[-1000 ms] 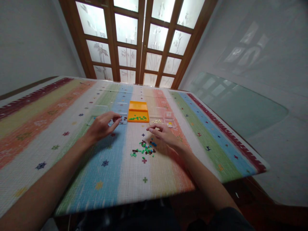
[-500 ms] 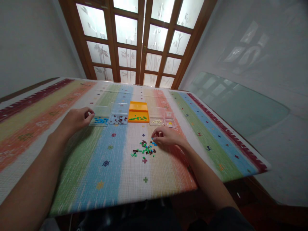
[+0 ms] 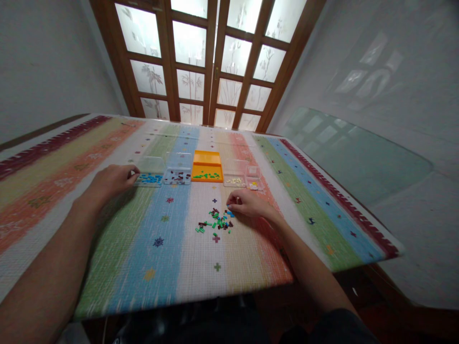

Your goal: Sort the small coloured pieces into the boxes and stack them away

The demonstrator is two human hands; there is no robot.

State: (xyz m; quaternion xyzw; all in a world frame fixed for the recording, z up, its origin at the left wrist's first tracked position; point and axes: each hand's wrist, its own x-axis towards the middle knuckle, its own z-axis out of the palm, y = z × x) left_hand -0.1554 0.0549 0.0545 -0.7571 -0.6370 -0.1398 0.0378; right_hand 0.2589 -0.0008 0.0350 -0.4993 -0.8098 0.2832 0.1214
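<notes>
Head view, single entry.

Item 1: left hand (image 3: 112,180). It is laid on the tabletop (image 3: 107,248) at the left. The fingers are curled shut, with thumb and forefinger tips met at the left end of the clear tray of blue pieces (image 3: 150,178). Whether the rim is pinched cannot be told.

Item 2: right hand (image 3: 248,203). It is laid right of centre. The fingers are bent down and gathered at a blue piece (image 3: 229,211) on the right edge of the pile of small pieces (image 3: 215,222). Whether that piece is gripped cannot be told; it is too small.

Item 3: pile of small pieces. Green, dark and blue bits are scattered loose on the white stripe of the striped cloth (image 3: 161,267), near the tabletop's middle, between the two hands and nearer the right one.

Item 4: row of trays beyond the pile, listed left to right:
- the clear tray of blue pieces
- a clear tray of dark pieces (image 3: 177,177)
- an orange tray (image 3: 206,160) holding green pieces
- a clear tray of pale pieces (image 3: 234,180)
- a smaller clear tray (image 3: 254,183)

The trays are set just beside one another.

Item 5: a wooden door with frosted panes (image 3: 211,62) is seen behind the tabletop.
</notes>
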